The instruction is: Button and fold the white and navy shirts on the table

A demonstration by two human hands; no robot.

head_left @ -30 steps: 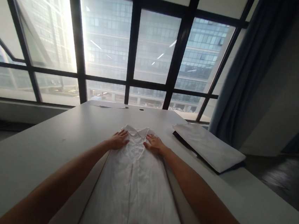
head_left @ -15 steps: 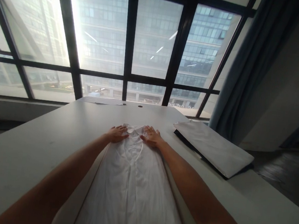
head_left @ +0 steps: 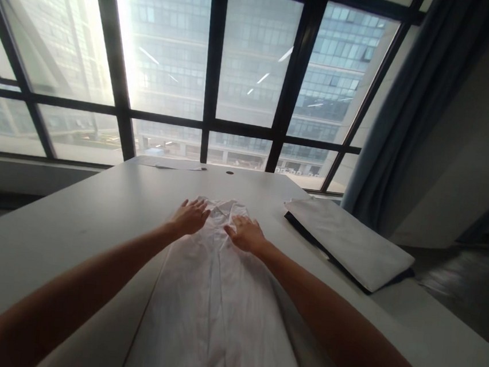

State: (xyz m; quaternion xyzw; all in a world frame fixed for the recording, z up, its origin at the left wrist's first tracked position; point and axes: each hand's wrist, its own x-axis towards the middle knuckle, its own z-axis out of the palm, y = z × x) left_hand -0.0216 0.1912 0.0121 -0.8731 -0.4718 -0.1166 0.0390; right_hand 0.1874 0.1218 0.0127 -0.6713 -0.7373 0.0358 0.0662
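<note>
A white collared shirt (head_left: 189,311) lies lengthwise in front of me, its collar at the far end and its front placket running toward me. My left hand (head_left: 191,217) rests flat at the left of the collar, fingers stretched out and slightly apart. On the other side, my right hand (head_left: 246,233) lies over the cloth just below the collar, fingers extended and spread. Neither hand appears to grip the fabric. The shirt's near end runs out of the bottom of the view.
The shirt lies on a large white table (head_left: 79,231). To the right is a folded white cloth (head_left: 351,240) with a dark underside. A flat white sheet (head_left: 168,163) lies at the far edge. Beyond are windows and a blue curtain (head_left: 400,135).
Both hands have shifted slightly; the right one has come a little toward me and off the collar. More of the collar and shoulders now shows between and beyond them.
</note>
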